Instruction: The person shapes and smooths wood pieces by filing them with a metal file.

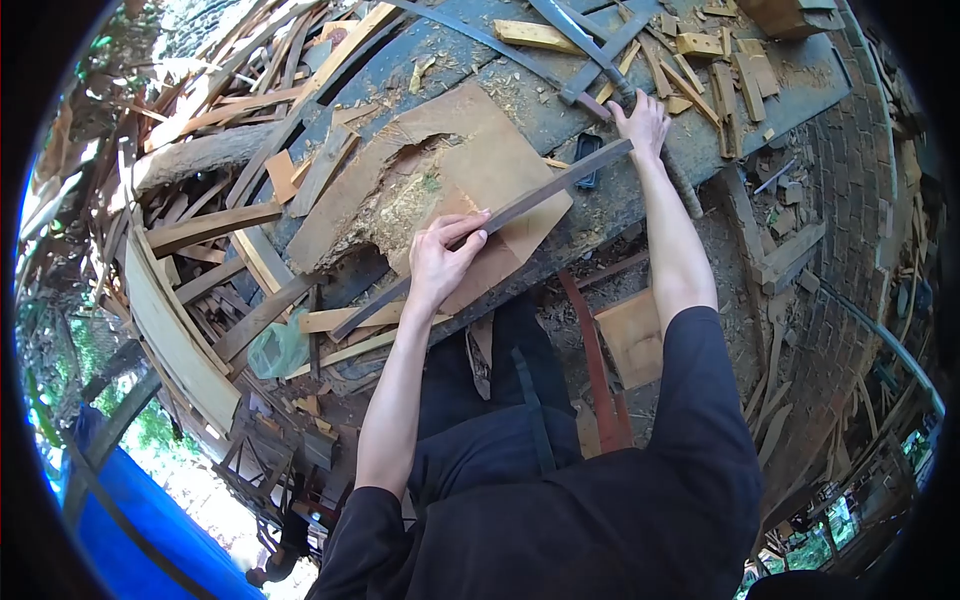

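Observation:
A long, dark wooden strip (545,188) lies diagonally over a broad, rough-edged wood slab (475,135) near the bench's front edge. My left hand (445,255) is closed around the strip's middle, thumb and fingers pinching it. Up at the right, beyond the strip's far end, my right hand (642,125) has its fingers on a dark tool (597,75) with crossing bars; its fingers look partly spread, and whether they grip it is unclear. Wood shavings fill the hollow in the slab.
The dark workbench (800,100) carries offcuts (730,100) at the upper right and a small dark tray (588,160). Piled boards (185,330) stand at the left, with a green plastic bag (278,348). A reddish bar (590,360) is below the bench edge.

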A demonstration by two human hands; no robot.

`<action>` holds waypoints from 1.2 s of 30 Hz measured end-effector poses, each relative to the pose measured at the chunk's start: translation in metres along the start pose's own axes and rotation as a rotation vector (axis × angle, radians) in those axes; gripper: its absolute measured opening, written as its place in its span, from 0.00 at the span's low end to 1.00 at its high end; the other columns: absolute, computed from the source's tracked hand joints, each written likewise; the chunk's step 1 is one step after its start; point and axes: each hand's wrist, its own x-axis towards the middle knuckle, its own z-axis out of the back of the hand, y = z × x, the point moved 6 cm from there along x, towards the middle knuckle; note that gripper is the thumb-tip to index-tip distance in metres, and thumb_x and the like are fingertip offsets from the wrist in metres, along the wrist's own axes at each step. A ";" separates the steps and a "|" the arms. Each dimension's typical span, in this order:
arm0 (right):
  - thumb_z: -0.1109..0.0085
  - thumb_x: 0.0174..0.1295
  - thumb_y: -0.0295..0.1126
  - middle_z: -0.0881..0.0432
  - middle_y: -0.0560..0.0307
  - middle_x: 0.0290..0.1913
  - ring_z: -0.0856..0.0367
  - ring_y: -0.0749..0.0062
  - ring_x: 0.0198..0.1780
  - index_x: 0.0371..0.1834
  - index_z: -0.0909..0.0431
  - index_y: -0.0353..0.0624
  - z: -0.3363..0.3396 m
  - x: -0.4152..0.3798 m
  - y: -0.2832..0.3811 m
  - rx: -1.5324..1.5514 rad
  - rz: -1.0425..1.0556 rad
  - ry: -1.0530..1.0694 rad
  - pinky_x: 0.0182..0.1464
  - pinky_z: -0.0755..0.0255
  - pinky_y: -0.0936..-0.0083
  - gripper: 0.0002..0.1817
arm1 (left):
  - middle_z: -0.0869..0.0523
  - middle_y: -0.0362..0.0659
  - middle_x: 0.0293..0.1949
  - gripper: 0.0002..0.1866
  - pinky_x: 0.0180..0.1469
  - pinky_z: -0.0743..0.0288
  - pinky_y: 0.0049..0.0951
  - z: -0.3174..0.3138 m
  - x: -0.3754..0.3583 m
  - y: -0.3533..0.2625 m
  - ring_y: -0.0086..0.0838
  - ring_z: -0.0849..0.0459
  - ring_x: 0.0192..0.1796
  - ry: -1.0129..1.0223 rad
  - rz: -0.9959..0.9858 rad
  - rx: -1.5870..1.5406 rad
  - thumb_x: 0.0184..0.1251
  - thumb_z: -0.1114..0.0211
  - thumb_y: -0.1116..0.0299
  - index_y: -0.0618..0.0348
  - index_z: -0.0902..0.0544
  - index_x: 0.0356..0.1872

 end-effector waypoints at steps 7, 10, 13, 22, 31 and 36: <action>0.38 0.70 0.59 0.13 0.42 0.57 0.17 0.46 0.60 0.62 0.19 0.42 -0.007 0.023 -0.007 0.213 0.001 -0.008 0.62 0.24 0.55 0.32 | 0.08 0.41 0.52 0.15 0.60 0.24 0.35 -0.001 -0.003 0.001 0.36 0.11 0.54 -0.013 -0.006 0.060 0.69 0.29 0.55 0.38 0.06 0.54; 0.40 0.71 0.61 0.11 0.41 0.51 0.13 0.46 0.57 0.61 0.19 0.44 0.011 0.019 -0.010 0.229 -0.090 0.058 0.59 0.23 0.54 0.32 | 0.08 0.41 0.53 0.15 0.62 0.24 0.35 -0.001 -0.001 0.001 0.36 0.11 0.54 -0.023 -0.030 0.064 0.69 0.29 0.55 0.38 0.06 0.54; 0.39 0.71 0.63 0.10 0.46 0.39 0.10 0.49 0.46 0.56 0.18 0.40 0.049 0.003 -0.013 0.471 -0.122 -0.108 0.50 0.21 0.58 0.33 | 0.07 0.41 0.52 0.15 0.62 0.23 0.36 -0.001 0.000 0.004 0.36 0.10 0.53 -0.026 -0.039 0.048 0.68 0.29 0.55 0.39 0.06 0.53; 0.44 0.82 0.47 0.21 0.67 0.28 0.31 0.86 0.23 0.46 0.22 0.38 0.187 -0.162 0.070 1.103 -0.151 0.127 0.28 0.37 0.81 0.20 | 0.06 0.44 0.44 0.13 0.56 0.18 0.37 -0.001 -0.002 0.004 0.39 0.07 0.50 -0.079 0.040 -0.038 0.64 0.26 0.58 0.49 0.08 0.46; 0.38 0.79 0.42 0.22 0.68 0.28 0.27 0.87 0.28 0.63 0.19 0.37 0.122 -0.268 0.123 1.251 -0.228 0.399 0.31 0.32 0.82 0.21 | 0.07 0.43 0.41 0.12 0.50 0.18 0.41 0.001 -0.005 -0.007 0.41 0.08 0.45 -0.122 0.023 0.095 0.64 0.28 0.57 0.52 0.13 0.41; 0.39 0.79 0.46 0.16 0.61 0.30 0.23 0.79 0.29 0.56 0.16 0.35 0.113 -0.241 0.142 1.134 -0.190 0.184 0.34 0.28 0.74 0.22 | 0.07 0.43 0.38 0.13 0.46 0.18 0.42 -0.001 -0.007 -0.005 0.41 0.08 0.43 -0.180 -0.074 0.133 0.63 0.28 0.55 0.51 0.13 0.41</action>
